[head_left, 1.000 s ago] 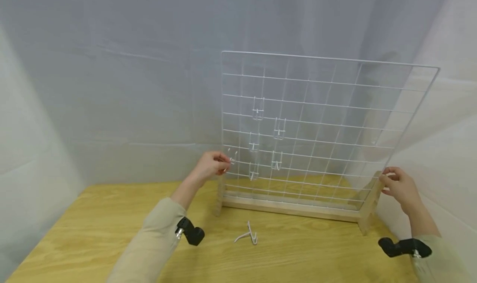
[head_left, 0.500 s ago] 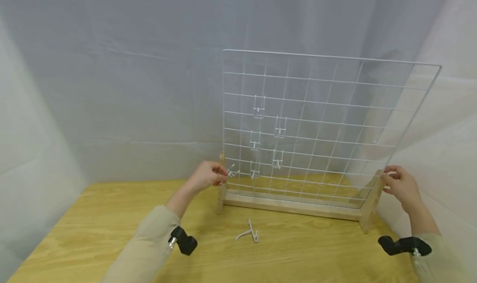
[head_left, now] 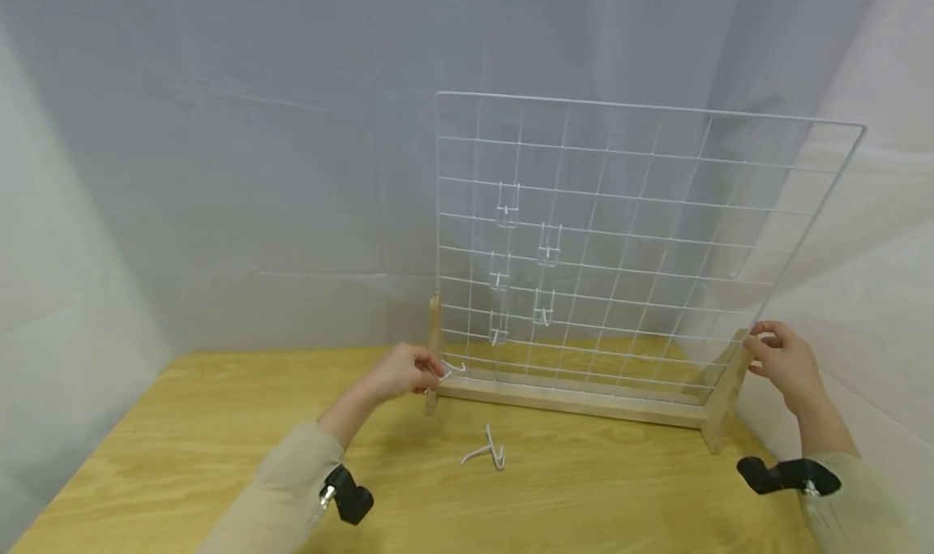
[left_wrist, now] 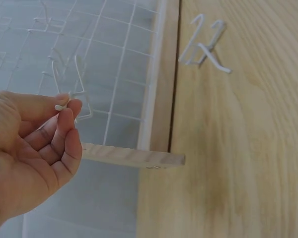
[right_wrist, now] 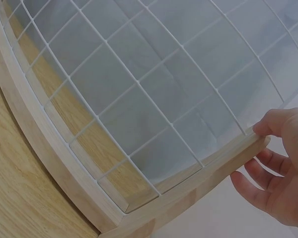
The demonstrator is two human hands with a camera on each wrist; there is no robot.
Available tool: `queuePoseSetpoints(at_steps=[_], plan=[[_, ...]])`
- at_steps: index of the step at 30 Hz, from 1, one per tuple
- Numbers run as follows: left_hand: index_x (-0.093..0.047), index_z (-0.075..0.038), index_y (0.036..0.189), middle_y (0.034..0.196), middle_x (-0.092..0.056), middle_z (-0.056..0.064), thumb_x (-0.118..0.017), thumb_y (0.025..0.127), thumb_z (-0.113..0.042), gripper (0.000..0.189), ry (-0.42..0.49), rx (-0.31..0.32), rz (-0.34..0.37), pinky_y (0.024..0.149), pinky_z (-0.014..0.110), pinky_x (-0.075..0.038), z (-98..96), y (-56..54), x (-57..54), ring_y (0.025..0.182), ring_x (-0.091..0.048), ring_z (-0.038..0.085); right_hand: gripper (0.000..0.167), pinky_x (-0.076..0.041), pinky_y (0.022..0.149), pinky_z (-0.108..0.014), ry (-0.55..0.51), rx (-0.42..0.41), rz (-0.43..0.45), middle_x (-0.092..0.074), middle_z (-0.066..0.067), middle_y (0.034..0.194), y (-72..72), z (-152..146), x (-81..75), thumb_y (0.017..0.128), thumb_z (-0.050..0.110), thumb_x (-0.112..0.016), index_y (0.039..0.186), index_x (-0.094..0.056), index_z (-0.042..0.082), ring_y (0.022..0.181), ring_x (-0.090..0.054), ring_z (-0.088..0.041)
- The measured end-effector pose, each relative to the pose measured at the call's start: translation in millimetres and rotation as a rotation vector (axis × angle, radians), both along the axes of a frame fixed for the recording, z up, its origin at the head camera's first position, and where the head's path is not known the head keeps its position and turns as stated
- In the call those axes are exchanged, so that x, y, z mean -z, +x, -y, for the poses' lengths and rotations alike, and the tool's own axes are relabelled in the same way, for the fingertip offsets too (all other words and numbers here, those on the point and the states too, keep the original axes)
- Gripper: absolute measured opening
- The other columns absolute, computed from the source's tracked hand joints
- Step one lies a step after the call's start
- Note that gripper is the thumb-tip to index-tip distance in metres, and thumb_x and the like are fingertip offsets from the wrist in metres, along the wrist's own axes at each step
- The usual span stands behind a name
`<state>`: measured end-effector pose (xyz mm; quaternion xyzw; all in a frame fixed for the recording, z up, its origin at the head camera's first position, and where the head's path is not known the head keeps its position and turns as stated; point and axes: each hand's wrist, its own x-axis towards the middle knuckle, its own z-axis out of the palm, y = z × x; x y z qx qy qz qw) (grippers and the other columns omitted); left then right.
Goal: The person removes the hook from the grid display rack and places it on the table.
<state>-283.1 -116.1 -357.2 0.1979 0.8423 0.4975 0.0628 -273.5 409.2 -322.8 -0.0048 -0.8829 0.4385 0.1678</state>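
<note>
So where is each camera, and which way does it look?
Head: on the person's head, looking forward and down at the wire grid; left hand, right hand and sleeves show.
Left wrist: on that wrist, facing the held hook; left hand shows.
Right wrist: on that wrist, facing the wooden stand; right hand shows.
Head and left wrist share the loose hook.

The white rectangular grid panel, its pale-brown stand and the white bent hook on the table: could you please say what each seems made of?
White rectangular grid panel: probably metal wire, smoothly coated white, given thin, even rods. Pale-brown stand: apparently wood, matte; faint grain shows. White bent hook: likely coated metal, given slim rounded bends, though plastic is possible.
</note>
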Motion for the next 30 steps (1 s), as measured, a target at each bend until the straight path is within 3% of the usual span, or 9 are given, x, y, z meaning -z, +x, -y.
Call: queuePoseSetpoints(at_steps=[9, 15, 20, 30], plan=[[-0.063, 0.013, 0.086, 0.068, -0.06, 0.006, -0.062, 0.072, 0.01, 0.014, -0.01, 0.073, 0.0, 0.052, 0.025, -0.043, 2.3, 7.7, 23.3, 0.055, -0.048, 0.009, 0.031, -0.052, 0.06, -0.02, 0.006, 0.013, 0.011, -0.045, -0.019, 0.098, 1.9, 1, -0.9, 0.096, 0.017, -0.043, 0.113, -0.039, -0.008, 0.069, -0.049, 0.002], [-0.063, 0.012, 0.085, 0.066, -0.058, 0.003, -0.061, 0.07, 0.01, 0.015, -0.036, 0.06, -0.002, 0.053, 0.032, -0.047, 8.3, 11.1, 34.3, 0.055, -0.048, 0.01, 0.03, -0.052, 0.06, -0.019, -0.016, 0.009, -0.001, -0.044, -0.017, 0.096, 1.7, 2, -1.9, 0.095, 0.016, -0.044, 0.112, -0.039, -0.009, 0.069, -0.049, 0.002], [-0.064, 0.011, 0.084, 0.065, -0.057, 0.002, -0.061, 0.071, 0.011, 0.013, -0.049, 0.054, 0.023, 0.052, 0.026, -0.043, 11.3, 14.3, 41.0, 0.055, -0.048, 0.009, 0.028, -0.052, 0.06, -0.02, -0.017, 0.007, -0.009, -0.044, -0.016, 0.094, 1.0, 1, -0.9, 0.095, 0.016, -0.044, 0.109, -0.039, -0.009, 0.069, -0.049, 0.002], [-0.064, 0.007, 0.078, 0.063, -0.056, 0.003, -0.06, 0.07, 0.013, 0.01, -0.083, 0.081, 0.005, 0.048, 0.02, -0.038, 10.9, 16.4, 54.9, 0.052, -0.045, 0.008, 0.028, -0.052, 0.059, -0.02, -0.018, 0.016, -0.015, -0.045, -0.015, 0.092, 1.0, 3, -0.8, 0.095, 0.014, -0.044, 0.109, -0.04, -0.009, 0.068, -0.05, 0.002]])
